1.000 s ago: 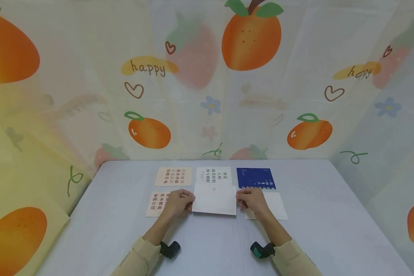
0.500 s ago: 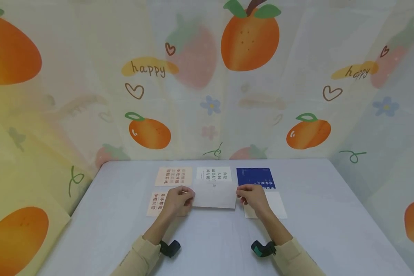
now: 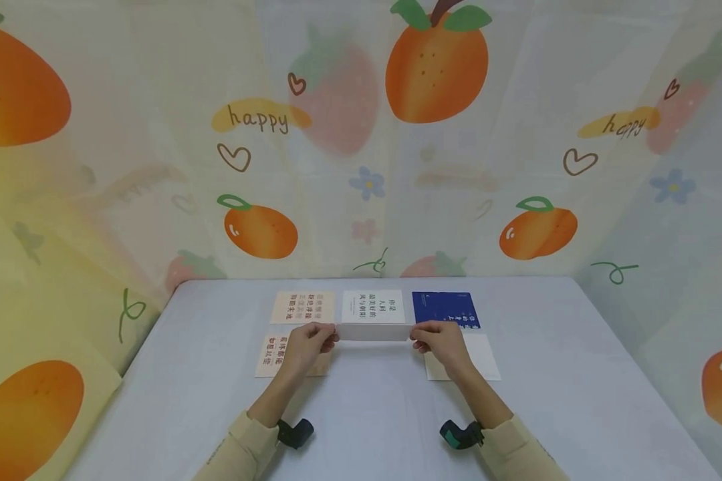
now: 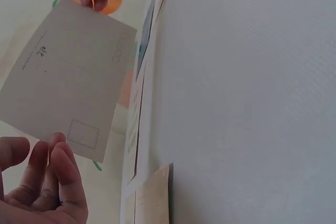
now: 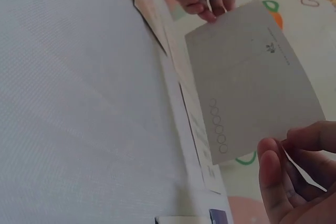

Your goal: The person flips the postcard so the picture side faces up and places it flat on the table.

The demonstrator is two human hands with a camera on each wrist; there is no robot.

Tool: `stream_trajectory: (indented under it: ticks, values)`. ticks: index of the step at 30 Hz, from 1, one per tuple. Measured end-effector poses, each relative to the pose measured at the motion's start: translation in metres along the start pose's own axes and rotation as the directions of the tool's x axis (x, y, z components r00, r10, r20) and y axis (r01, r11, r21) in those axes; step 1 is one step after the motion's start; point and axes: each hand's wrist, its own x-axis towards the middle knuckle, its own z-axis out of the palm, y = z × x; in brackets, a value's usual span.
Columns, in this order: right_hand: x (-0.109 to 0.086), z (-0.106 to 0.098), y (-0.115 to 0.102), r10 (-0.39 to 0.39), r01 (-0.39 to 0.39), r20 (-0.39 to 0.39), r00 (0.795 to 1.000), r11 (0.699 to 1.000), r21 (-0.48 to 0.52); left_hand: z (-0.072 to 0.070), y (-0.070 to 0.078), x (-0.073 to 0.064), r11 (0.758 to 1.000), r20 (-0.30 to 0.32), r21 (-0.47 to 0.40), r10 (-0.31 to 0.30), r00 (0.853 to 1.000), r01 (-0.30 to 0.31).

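Note:
Between my two hands a white postcard [image 3: 374, 333] is held up off the table, seen as a narrow strip in the head view. My left hand [image 3: 308, 346] pinches its left edge between thumb and fingers; my right hand [image 3: 448, 346] pinches the opposite edge. In the left wrist view the postcard [image 4: 71, 77] shows a face with a stamp box and a row of small circles. The right wrist view gives the same printed face of the postcard [image 5: 249, 85]. Just beyond it lies a white postcard with green lettering [image 3: 373, 306].
On the white-covered table [image 3: 373, 427] lie a peach card [image 3: 303, 307] at back left and a dark blue card [image 3: 444, 308] at back right. My forearms pass over another peach card [image 3: 269, 354] and a cream card [image 3: 484, 359]. A fruit-patterned curtain [image 3: 433, 220] hangs behind.
The held postcard has tilted from a broad white face to a thin strip, uncovering the green-lettered card behind it. Both hands have risen slightly in the head view, keeping their pinch.

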Motion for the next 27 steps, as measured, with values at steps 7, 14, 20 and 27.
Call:
stream_trajectory:
  ticks: [7,14,20,27]
  values:
    - [0.0004,0.0009,0.0023,0.009,-0.009,0.015,1.0,1.0,0.011,-0.0016,-0.0005,-0.001,1.0,-0.013,-0.007,0.021,1.0,-0.021]
    - [-0.0017,0.0013,0.0034,0.002,-0.002,0.006,1.0,1.0,0.025,-0.0023,-0.0006,-0.0018,1.0,-0.02,0.01,0.006,1.0,-0.005]
    - [-0.0036,0.0022,0.0048,0.013,-0.013,-0.006,1.0,0.999,0.032,-0.001,-0.0038,-0.0011,1.0,-0.013,0.02,0.004,1.0,-0.004]
    - [-0.0006,0.0027,0.0056,0.021,-0.021,0.009,1.0,0.999,0.039,0.0012,-0.0073,0.0017,1.0,-0.032,0.024,-0.007,0.999,0.008]
